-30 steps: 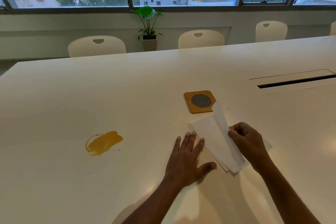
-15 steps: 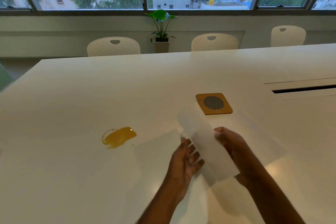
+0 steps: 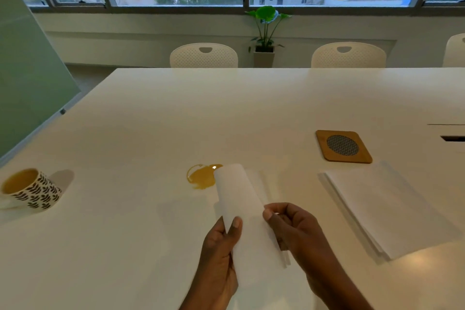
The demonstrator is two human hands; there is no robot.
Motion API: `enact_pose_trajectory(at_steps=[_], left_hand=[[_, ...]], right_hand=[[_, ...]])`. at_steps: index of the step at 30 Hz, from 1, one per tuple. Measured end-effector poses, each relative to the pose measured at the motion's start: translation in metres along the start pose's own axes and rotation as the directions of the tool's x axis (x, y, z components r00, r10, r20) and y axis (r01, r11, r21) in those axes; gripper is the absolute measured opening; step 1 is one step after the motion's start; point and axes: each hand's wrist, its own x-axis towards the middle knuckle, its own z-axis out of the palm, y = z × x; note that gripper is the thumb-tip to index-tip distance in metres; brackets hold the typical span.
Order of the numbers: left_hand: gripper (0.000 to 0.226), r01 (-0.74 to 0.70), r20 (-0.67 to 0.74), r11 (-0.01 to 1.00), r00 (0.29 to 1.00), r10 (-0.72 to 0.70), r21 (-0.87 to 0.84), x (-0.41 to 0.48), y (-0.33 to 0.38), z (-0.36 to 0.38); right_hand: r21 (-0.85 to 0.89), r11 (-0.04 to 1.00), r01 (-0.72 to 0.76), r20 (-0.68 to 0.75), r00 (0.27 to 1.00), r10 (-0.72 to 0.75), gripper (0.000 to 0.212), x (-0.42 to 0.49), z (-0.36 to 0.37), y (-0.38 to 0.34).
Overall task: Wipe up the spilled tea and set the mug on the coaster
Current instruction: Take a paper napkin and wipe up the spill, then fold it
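The left hand [image 3: 221, 254] and right hand [image 3: 297, 231] each pinch the near end of a folded tissue [image 3: 241, 199]. Its far end overlaps the right edge of the tea spill [image 3: 201, 176] on the table [image 3: 226, 108]; contact cannot be confirmed.

Risk: one thin sheet may saturate and smear the puddle outward — the stack of tissues [image 3: 385, 209] beside the coaster [image 3: 343, 146] offers spares.

The mug [image 3: 30, 191] stands well apart at far left, holding tea. Carrying it across to the coaster could slop fresh liquid — a level, slow transfer is advised.
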Motion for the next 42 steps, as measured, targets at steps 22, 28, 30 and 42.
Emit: enact_pose_trajectory(at_steps=[22, 28, 30, 42], left_hand=[[0.047, -0.120, -0.136, 0.993, 0.983, 0.121, 0.012, -0.018, 0.060, -0.062], [0.047, -0.119, -0.148, 0.993, 0.982, 0.120, 0.015, -0.018, 0.069, -0.071], [0.049, -0.114, -0.154, 0.993, 0.981, 0.116, 0.018, -0.018, 0.072, -0.073], [0.044, -0.055, -0.173, 0.998, 0.983, 0.056, 0.009, -0.017, 0.081, -0.080]], right_hand=[[-0.326, 0.936, 0.137, -0.129, 0.974, -0.187, 0.026, 0.000, 0.097, 0.017], [-0.333, 0.936, 0.112, -0.133, 0.977, -0.164, 0.025, 0.000, 0.109, 0.012], [-0.346, 0.932, 0.106, -0.134, 0.978, -0.161, 0.027, 0.000, 0.112, 0.012], [0.126, 0.980, -0.153, 0.147, 0.980, 0.134, 0.020, 0.010, 0.112, -0.015]])
